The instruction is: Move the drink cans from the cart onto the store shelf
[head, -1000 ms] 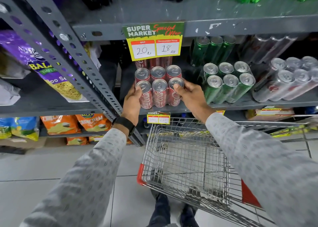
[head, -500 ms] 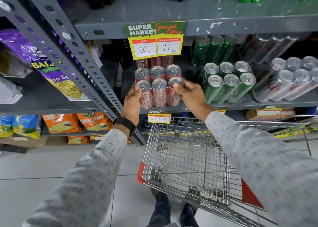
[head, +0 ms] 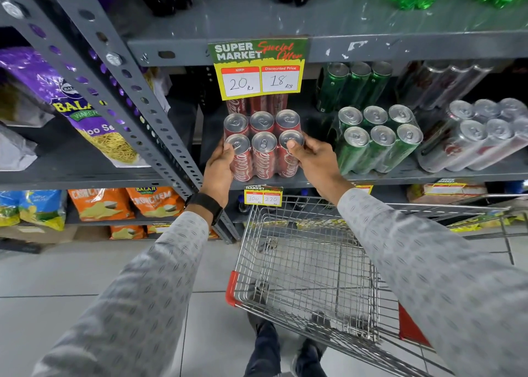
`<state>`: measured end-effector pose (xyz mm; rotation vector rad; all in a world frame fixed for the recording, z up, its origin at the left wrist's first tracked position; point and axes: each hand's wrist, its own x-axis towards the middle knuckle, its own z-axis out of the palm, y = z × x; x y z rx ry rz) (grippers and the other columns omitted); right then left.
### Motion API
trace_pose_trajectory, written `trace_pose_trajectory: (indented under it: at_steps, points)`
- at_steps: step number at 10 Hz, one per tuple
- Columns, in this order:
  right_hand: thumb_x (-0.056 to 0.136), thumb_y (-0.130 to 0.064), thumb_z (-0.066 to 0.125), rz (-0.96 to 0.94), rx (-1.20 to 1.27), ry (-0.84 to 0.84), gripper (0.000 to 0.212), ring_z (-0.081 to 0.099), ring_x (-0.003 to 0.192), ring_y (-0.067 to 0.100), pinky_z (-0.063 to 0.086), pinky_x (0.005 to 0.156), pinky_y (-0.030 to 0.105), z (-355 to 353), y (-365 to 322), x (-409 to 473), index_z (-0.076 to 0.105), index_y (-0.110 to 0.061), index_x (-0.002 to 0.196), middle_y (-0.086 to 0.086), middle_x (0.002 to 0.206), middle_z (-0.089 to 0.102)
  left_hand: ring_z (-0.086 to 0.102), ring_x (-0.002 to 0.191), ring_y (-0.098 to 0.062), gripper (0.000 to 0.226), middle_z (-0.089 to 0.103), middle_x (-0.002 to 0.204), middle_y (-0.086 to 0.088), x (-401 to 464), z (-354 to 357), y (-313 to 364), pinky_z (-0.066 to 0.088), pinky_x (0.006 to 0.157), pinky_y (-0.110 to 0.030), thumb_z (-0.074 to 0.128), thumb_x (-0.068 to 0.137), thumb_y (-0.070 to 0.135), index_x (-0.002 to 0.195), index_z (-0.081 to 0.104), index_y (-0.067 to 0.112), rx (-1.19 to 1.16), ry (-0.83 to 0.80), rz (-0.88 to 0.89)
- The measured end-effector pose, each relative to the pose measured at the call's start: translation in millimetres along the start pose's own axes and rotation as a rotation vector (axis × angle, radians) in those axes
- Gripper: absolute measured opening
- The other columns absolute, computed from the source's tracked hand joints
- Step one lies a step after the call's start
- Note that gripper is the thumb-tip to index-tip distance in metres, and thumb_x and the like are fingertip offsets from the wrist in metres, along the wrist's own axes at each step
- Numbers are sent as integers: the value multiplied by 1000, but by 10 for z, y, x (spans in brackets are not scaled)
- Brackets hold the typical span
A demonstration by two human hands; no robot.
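A shrink-wrapped pack of red cola cans (head: pixel 263 148) stands on the grey shelf (head: pixel 371 178), near its front edge, under the price sign. My left hand (head: pixel 218 166) grips the pack's left side and my right hand (head: pixel 313 158) grips its right side, thumb on a can top. More red cans (head: pixel 257 105) stand behind it. The wire cart (head: pixel 308 265) below holds no cans that I can see.
A pack of green cans (head: pixel 377 140) sits just right of the red pack, silver cans (head: pixel 480 136) further right. A slanted grey upright (head: pixel 137 96) borders the bay on the left, with snack bags (head: pixel 100 205) beyond. A yellow price sign (head: pixel 260 70) hangs above.
Both hands stay on the red pack, which has hardly shifted on the shelf. The view has drifted slightly.
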<state>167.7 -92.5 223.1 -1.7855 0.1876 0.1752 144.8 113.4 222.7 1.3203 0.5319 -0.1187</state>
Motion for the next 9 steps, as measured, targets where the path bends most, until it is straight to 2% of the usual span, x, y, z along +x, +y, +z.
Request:
trace_pose_trajectory:
  at_steps: [1,2,3,4,5,6,7,8,9]
  points:
    - [70,-69,67,-19,-32,19,80,73,113,11,56,107,44,16,-20,-41,66,-23,136,-4,116,80,64,106,-4,37,69,121,5,28,4,0,49,96,-27,46,109,27,144,55,19,12,4,1]
    - [70,-72,67,-26,-45,14,84,73,116,13,56,107,45,20,-8,-47,64,-22,138,-2,122,79,64,108,-5,39,67,126,3,36,9,-5,48,98,-28,46,109,28,146,54,19,16,1,8]
    - [67,-79,67,-19,-65,7,94,71,119,13,57,106,45,12,12,-25,61,-22,142,-2,126,77,64,106,-1,40,67,124,6,29,3,-8,51,87,-21,44,110,28,148,51,19,29,-23,21]
    - [68,-75,64,-15,-74,-10,93,69,123,14,55,109,44,5,-11,-29,58,-22,145,-1,131,75,63,103,1,40,68,119,10,16,8,3,50,83,-19,43,110,29,148,51,20,54,-22,27]
    - [69,-72,63,0,-60,-24,89,69,124,15,53,111,45,-5,-2,-15,59,-25,144,-2,132,74,63,115,-8,43,66,135,2,1,14,0,49,105,-31,46,109,33,149,50,19,61,-11,13]
    - [66,-79,65,16,-68,-28,93,68,125,17,54,110,46,-19,22,17,59,-27,143,-1,134,73,60,130,-18,43,64,142,-1,-22,34,4,43,119,-42,49,107,36,148,53,22,36,13,8]
    - [68,-76,63,31,-73,-36,86,69,123,18,54,109,47,-32,30,45,61,-29,140,-2,132,75,61,133,-21,42,66,142,-4,-12,42,-11,43,119,-46,53,105,35,143,58,20,1,41,4]
    - [70,-73,61,50,-89,-31,84,69,123,18,54,110,47,-15,11,26,60,-29,141,-1,131,75,59,136,-21,59,65,145,-2,53,7,-45,41,122,-48,59,93,50,146,57,23,26,43,-6]
    - [83,-68,60,40,-93,-45,80,63,133,20,47,117,45,-3,-31,2,49,-28,151,1,143,68,48,146,-19,72,53,158,2,-31,56,-7,31,126,-41,59,92,59,156,44,31,59,81,7]
